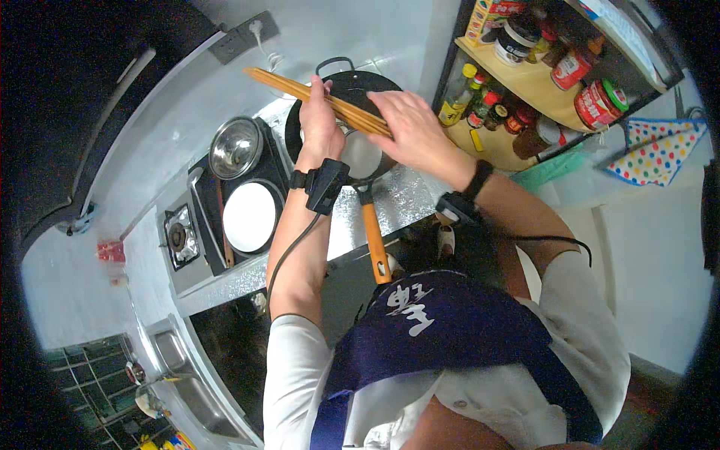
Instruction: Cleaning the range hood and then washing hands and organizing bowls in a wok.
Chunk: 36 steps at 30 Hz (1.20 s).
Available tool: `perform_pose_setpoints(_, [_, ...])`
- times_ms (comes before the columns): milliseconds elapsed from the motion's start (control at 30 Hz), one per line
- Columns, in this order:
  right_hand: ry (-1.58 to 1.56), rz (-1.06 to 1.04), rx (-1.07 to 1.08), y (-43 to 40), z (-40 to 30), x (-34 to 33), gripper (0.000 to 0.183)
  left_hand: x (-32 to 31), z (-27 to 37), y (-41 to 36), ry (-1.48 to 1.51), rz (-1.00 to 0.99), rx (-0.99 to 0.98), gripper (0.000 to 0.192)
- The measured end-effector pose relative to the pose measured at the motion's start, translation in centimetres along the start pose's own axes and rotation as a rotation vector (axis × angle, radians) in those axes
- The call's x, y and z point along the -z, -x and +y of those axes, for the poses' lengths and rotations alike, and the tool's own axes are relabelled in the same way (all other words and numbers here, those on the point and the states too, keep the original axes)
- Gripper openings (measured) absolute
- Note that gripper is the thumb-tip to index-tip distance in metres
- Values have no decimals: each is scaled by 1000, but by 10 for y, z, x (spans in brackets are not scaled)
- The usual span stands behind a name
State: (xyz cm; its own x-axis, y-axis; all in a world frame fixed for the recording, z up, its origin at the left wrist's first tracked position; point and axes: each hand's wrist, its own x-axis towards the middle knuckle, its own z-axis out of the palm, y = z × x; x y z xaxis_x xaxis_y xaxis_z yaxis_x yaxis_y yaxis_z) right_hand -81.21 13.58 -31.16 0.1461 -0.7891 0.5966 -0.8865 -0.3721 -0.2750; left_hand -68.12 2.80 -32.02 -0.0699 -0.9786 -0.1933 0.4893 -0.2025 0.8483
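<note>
A bundle of wooden chopsticks (349,112) lies slantwise over a black wok (368,84). Around its middle my left hand (322,125) is closed. At the bundle's right end my right hand (409,125) has its fingers extended, palm against the stick ends; whether it grips them I cannot tell. Below the hands, a round pan or strainer with a wooden handle (372,236) rests at the wok, its bowl partly hidden by my hands. To the left stand a stainless steel bowl (236,147) and a white plate (250,217).
A gas burner (179,237) is set in the counter at left, with a metal sink (202,402) beyond it. At upper right, a wooden shelf (540,84) holds several jars and sauce bottles. A polka-dot cloth (655,152) hangs beside it. A wall socket (244,38) has a plug in it.
</note>
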Motion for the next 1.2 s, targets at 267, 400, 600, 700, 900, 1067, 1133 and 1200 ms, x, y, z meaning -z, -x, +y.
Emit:
perform_pose_setpoints(267, [-8, -159, -136, -11, 12, -29, 48, -13, -23, 6, 26, -74, 110, 31])
perform_pose_setpoints(400, [-91, -355, -280, -4, 25, -25, 29, -16, -29, 12, -136, -155, 120, 38])
perform_pose_setpoints(600, [131, -464, -304, -7, 75, -23, 19, 21, -14, 57, -332, -155, -108, 65])
perform_pose_setpoints(700, [287, -498, -190, -11, 100, -46, 17, 58, -6, 75, -449, -159, -218, 55])
perform_pose_setpoints(900, [450, -570, 127, -15, 94, -56, 28, 140, 7, 117, -680, -33, -265, 45])
perform_pose_setpoints(1067, [159, -520, -94, -13, 92, 25, 41, 190, 27, 169, -769, 200, -184, 40])
perform_pose_setpoints(1133, [-243, -698, -346, -5, 84, 68, 39, 208, 22, 185, -680, 264, -180, 36])
perform_pose_setpoints(1200, [-479, -644, -466, 13, 75, 98, 37, 234, 9, 195, -652, 289, -207, 33])
